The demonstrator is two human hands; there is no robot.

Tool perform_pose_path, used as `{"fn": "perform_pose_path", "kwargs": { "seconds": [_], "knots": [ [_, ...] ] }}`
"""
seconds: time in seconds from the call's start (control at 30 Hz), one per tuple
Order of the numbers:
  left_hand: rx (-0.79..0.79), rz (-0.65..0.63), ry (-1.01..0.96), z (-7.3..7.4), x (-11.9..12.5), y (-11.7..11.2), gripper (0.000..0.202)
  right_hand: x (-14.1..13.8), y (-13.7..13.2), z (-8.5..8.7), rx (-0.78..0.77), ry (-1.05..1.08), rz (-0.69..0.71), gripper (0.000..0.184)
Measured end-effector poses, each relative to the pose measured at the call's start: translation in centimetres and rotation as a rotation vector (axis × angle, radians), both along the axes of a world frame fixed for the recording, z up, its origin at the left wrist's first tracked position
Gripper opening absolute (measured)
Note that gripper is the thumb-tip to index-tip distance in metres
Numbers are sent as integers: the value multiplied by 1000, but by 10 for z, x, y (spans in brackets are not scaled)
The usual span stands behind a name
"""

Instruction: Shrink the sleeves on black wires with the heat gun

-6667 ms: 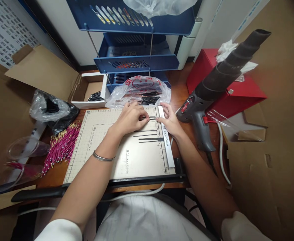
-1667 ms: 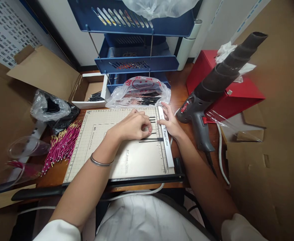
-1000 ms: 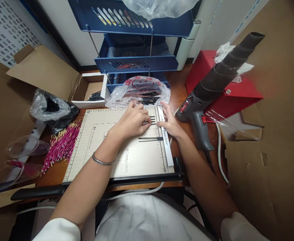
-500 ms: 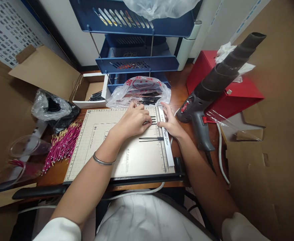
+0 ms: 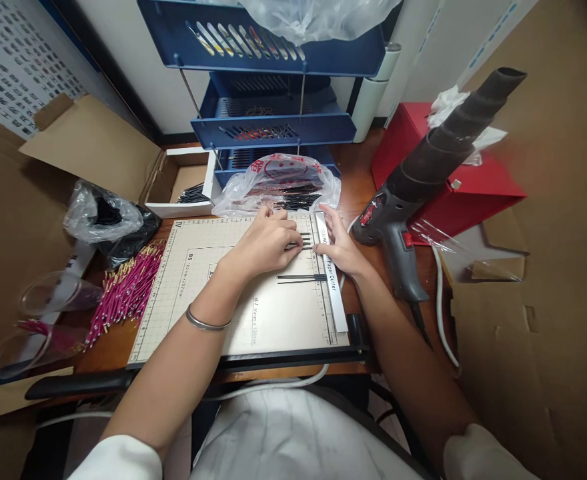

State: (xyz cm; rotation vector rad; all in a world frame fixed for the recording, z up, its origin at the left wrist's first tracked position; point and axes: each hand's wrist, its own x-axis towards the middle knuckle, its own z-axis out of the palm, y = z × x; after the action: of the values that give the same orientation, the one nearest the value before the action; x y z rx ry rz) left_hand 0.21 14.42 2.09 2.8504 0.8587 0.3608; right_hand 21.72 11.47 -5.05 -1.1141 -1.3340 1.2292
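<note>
My left hand (image 5: 269, 241) rests on the paper cutter (image 5: 233, 313), its fingers closed over several thin black strips (image 5: 306, 241) whose ends stick out to the right. Exactly how many lie under the fingers is hidden. Beside it, my right hand (image 5: 342, 245) lies over the white bar (image 5: 337, 303) marked "Paper Cutter", thumb and fingers apart, with the thumb tip close to the strip ends. Lower on the board, more thin black strips (image 5: 301, 278) lie with their right ends at the bar.
A heat gun (image 5: 398, 200) stands on the right before a red box (image 5: 483, 183). Pink pieces with gold ends (image 5: 126, 287) are heaped on the left near plastic cups (image 5: 48, 293). Behind the cutter are a plastic bag (image 5: 283, 170), a white carton (image 5: 181, 208) and blue trays (image 5: 273, 127).
Both hands stay nearly in place. The view has shifted very slightly; nothing else has visibly moved.
</note>
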Motion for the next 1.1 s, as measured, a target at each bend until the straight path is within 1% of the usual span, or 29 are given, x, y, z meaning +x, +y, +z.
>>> {"fn": "perform_pose_path", "kwargs": {
  "seconds": [0.73,0.87,1.0,1.1],
  "knots": [
    [7,3,-8,-2,-1,0,24,0,1,-2,-2,-2,-10,98],
    [8,18,-9,0,-1,0,22,0,1,-1,-10,13,-2,99],
    [-4,45,-61,5,-1,-4,19,0,2,1,-33,52,11,99],
    [-43,68,-129,6,-4,-10,25,2,0,2,-52,81,24,98]
  ]
}}
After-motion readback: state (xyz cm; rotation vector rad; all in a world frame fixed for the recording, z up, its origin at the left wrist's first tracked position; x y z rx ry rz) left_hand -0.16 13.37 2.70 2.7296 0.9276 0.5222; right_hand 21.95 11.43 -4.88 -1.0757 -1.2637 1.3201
